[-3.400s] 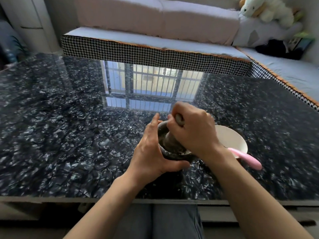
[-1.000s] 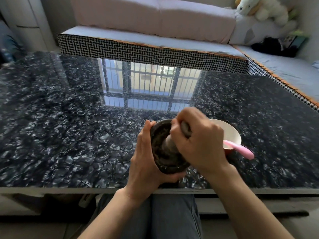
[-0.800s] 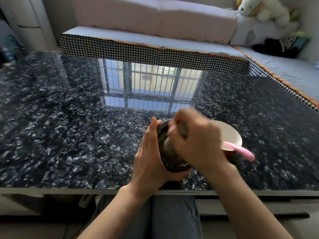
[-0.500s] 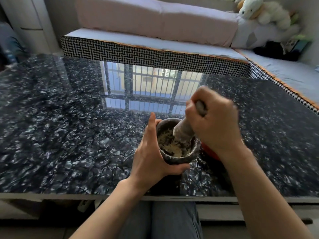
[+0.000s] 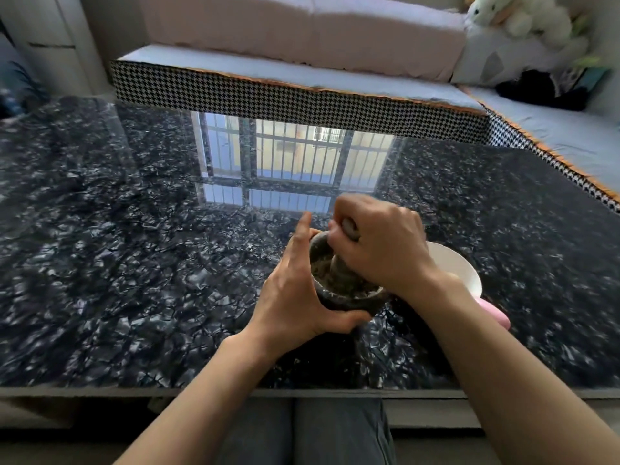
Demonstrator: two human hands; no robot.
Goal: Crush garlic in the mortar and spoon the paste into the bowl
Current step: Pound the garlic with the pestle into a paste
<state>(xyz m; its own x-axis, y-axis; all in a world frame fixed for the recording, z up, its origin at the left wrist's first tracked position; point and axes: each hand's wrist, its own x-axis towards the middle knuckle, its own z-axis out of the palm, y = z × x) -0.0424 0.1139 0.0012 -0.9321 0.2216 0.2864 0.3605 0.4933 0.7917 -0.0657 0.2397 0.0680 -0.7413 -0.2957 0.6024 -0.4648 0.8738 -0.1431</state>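
Observation:
A dark stone mortar (image 5: 339, 302) stands near the front edge of the table, with pale crushed garlic (image 5: 322, 270) inside. My left hand (image 5: 295, 293) grips the mortar's left side, thumb under its near wall and fingers up along its far side. My right hand (image 5: 379, 250) grips the grey pestle (image 5: 340, 266), whose lower end is down in the garlic. Right behind my right wrist sits a white bowl (image 5: 453, 266). A pink spoon handle (image 5: 495, 313) sticks out to the right of the bowl; its head is hidden.
The glossy black marbled table (image 5: 134, 263) reflects a barred window. Its front edge runs just below my forearms, above my knees. A sofa with houndstooth trim (image 5: 295, 102) borders the table's far and right sides. Plush toys (image 5: 513, 15) lie at the back right.
My right hand has come down and left, dropping the pestle from its raised position back into the mortar. The bowl and spoon are visible again. My left hand stays on the mortar.

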